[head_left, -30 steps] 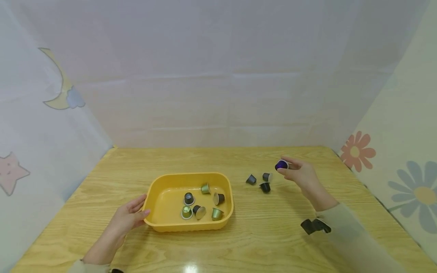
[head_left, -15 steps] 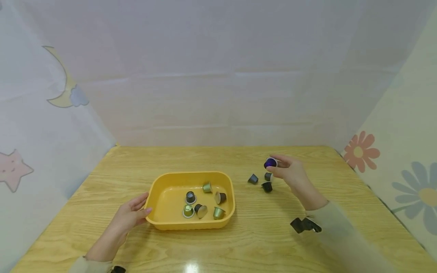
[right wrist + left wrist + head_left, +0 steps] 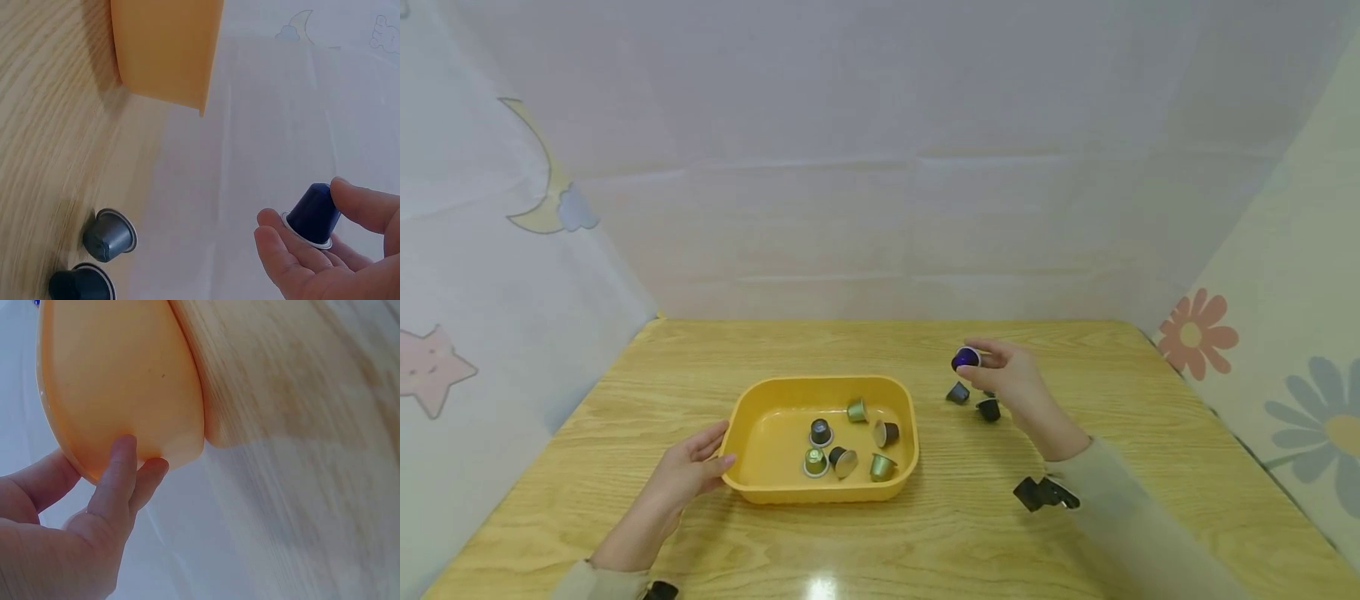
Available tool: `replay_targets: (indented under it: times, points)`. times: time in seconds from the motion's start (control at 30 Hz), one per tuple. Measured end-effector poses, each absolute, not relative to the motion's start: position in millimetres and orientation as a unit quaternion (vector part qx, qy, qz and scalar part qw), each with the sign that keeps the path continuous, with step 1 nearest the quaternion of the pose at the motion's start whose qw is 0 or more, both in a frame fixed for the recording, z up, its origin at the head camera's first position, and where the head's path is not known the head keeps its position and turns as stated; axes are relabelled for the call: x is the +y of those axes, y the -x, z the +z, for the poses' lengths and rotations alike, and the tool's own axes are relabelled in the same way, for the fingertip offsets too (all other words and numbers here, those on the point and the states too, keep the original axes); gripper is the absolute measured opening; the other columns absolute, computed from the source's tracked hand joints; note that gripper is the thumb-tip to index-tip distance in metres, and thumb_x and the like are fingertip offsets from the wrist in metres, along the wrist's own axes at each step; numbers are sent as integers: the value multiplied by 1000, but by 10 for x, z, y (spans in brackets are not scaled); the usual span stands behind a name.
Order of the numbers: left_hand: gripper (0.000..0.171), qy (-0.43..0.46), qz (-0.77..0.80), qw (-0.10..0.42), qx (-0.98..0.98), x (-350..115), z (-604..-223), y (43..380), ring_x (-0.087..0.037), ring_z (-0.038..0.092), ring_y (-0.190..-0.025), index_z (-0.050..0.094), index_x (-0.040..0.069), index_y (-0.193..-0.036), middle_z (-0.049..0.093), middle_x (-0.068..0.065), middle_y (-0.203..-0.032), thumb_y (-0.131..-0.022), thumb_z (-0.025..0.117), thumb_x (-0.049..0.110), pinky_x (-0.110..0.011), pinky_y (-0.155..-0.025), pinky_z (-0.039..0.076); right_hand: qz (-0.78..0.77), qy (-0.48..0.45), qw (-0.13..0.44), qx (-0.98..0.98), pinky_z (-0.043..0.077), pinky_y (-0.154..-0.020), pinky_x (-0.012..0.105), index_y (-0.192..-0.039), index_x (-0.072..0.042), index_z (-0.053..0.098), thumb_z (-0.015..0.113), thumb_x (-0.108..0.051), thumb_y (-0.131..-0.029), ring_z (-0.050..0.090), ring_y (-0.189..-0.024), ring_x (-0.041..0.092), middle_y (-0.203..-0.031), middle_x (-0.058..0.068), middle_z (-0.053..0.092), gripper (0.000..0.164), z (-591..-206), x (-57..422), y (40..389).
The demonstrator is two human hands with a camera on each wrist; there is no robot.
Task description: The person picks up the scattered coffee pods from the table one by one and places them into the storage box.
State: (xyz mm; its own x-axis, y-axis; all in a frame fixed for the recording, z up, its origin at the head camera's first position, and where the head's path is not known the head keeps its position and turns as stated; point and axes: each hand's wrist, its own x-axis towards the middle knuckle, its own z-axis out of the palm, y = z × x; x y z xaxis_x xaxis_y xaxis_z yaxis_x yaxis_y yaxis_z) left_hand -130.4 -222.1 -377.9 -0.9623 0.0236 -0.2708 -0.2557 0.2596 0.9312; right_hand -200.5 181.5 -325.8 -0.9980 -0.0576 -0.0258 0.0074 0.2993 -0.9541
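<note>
Across the wood-grain bench point(image 3: 970, 521) we see a yellow tray point(image 3: 769, 450) left of the middle, its long side running left to right. The left hand point(image 3: 685, 471) grips the tray's left end, thumb over the rim and fingers against the outer wall. The right hand point(image 3: 1009, 383) is off the bench beyond the tray's right end, its thumb and fingers pinching the purple capsule point(image 3: 966, 359).

We take the line from that capsule to the tray as the relation that counts: the tray lies to its left and nearer the person, apart from it. The right hand has the capsule between its fingers; the left is well apart from it. The capsule's long axis is tilted, narrow end roughly towards the tray's side and wide rim turned back towards the palm.

It looks glossy and deep purple, bluer in the right wrist view, tapering from a pale, flanged rim to a blunt end.

Below it on the bench we find a grey capsule point(image 3: 958, 393), a black capsule point(image 3: 989, 409) and a third one point(image 3: 989, 393) mostly hidden by the hand. Six mixed capsules, green and dark, lie scattered inside the tray.
</note>
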Motion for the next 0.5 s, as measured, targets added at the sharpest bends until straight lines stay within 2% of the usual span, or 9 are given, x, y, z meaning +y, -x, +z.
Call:
replay_targets:
  times: [0.27,0.5]
  points:
    - [61,70,602,111,788,-2223,-3788,1304,-41,49,-125,26,-5,-150,25,-30,-150,-98,56,3,-33,-85,57,-599,27,34,800,54,-89,36,-141,1,47,66,-8,-93,58,-113,30,-129,27,56,52,-3291,1601,2043]
    - [60,72,600,112,789,-2219,-3791,1313,-41,47,-127,26,-5,-150,24,-30,-151,-98,55,3,-34,-86,56,-608,24,37,793,55,-88,36,-140,1,49,67,-7,-93,62,-107,29,-126,26,59,51,-3282,1420,2063]
